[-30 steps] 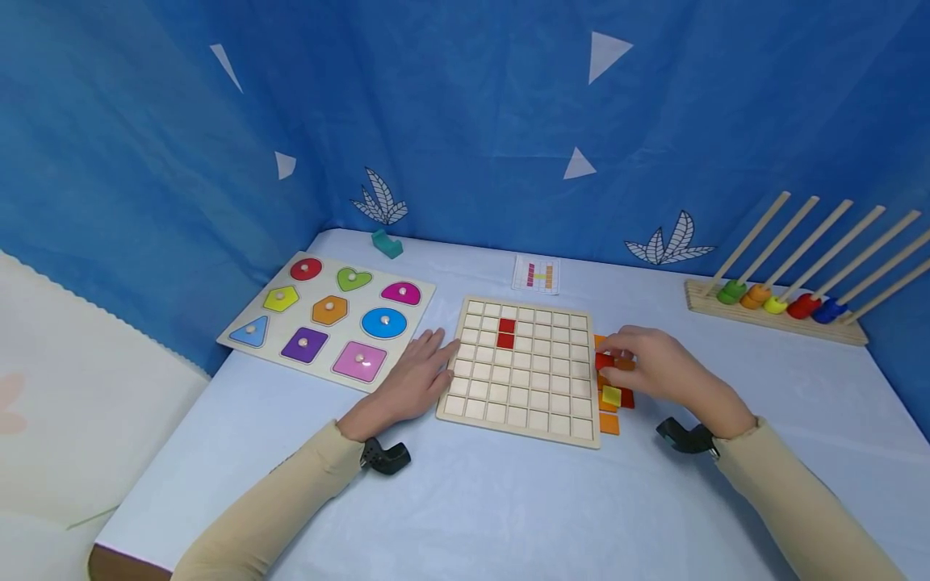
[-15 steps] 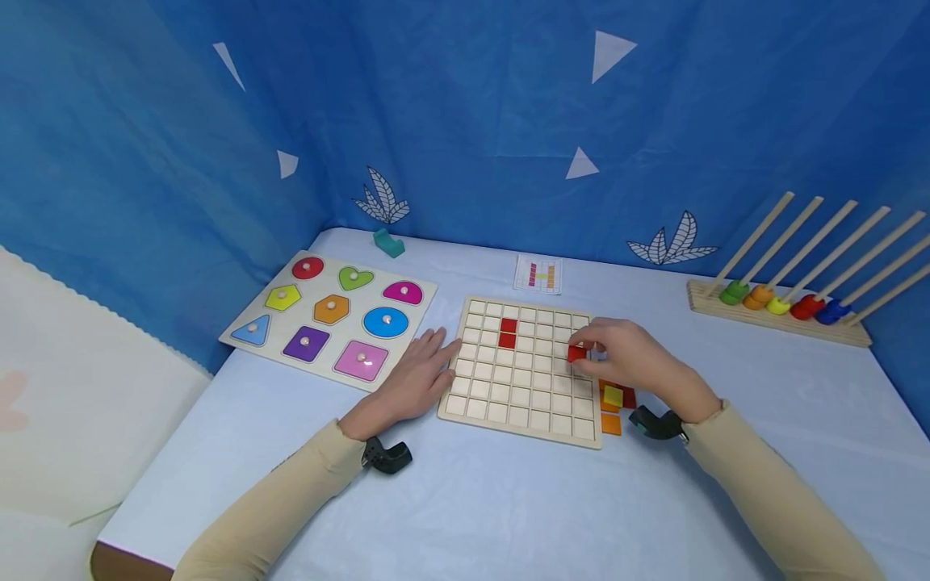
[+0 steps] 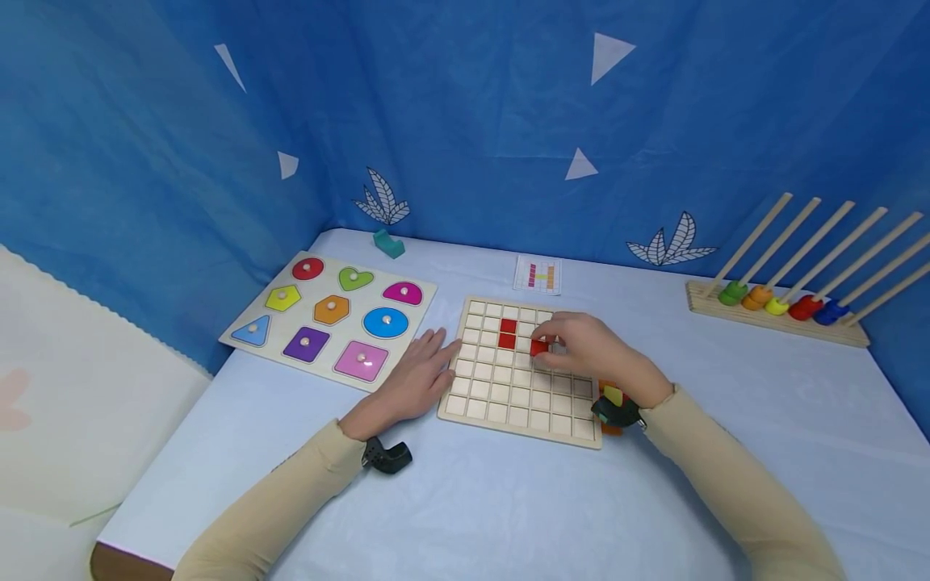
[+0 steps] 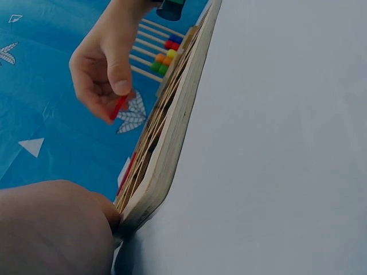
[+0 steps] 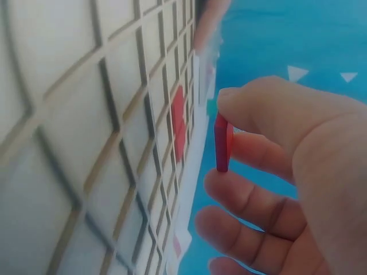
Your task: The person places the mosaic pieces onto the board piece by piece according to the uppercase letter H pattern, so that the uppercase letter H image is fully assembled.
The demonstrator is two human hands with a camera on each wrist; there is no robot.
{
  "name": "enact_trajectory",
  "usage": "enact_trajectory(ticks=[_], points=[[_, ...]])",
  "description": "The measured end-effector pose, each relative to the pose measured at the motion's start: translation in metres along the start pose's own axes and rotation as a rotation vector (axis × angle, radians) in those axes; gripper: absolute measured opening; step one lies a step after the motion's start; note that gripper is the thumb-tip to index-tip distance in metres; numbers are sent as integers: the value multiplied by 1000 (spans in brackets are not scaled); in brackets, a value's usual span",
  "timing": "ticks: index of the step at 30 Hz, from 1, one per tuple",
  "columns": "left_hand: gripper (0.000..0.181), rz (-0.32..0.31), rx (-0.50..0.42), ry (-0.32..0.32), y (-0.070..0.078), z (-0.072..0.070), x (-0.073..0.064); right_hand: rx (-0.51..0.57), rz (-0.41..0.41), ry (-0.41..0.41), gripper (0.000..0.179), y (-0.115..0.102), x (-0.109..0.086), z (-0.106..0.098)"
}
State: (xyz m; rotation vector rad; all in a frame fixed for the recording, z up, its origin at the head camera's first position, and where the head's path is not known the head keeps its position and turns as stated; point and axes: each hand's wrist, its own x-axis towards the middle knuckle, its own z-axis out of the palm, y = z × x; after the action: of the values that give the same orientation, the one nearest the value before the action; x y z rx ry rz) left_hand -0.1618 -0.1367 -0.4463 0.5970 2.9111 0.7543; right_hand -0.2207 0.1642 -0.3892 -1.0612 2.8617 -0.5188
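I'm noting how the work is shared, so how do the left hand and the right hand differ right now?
The left hand holds no tile, while the right hand pinches a red tile. The left hand touches the left edge of the grid board; the right hand is raised above that board.

Both are bare, come out of beige sleeves and have a black device at the wrist.

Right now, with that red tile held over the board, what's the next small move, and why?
I'd probably carry the held red tile left and lower it into the bare cell just below the two placed red tiles in the head view: the right grip pinches it clear of the board, and the card shows a reddish column.
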Motion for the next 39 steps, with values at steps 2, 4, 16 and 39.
enact_trajectory(ticks=[2,4,16,39], points=[[55,-1,0,-1,0,0,0,4,-24,1,31,-3,5,3],[55,-3,1,-2,0,0,0,6,-52,7,29,-7,9,6],[55,6,-4,4,-2,1,2,9,-26,-44,23,-19,29,23],[55,-9,9,-17,-2,1,2,41,-43,-32,20,-22,31,30]])
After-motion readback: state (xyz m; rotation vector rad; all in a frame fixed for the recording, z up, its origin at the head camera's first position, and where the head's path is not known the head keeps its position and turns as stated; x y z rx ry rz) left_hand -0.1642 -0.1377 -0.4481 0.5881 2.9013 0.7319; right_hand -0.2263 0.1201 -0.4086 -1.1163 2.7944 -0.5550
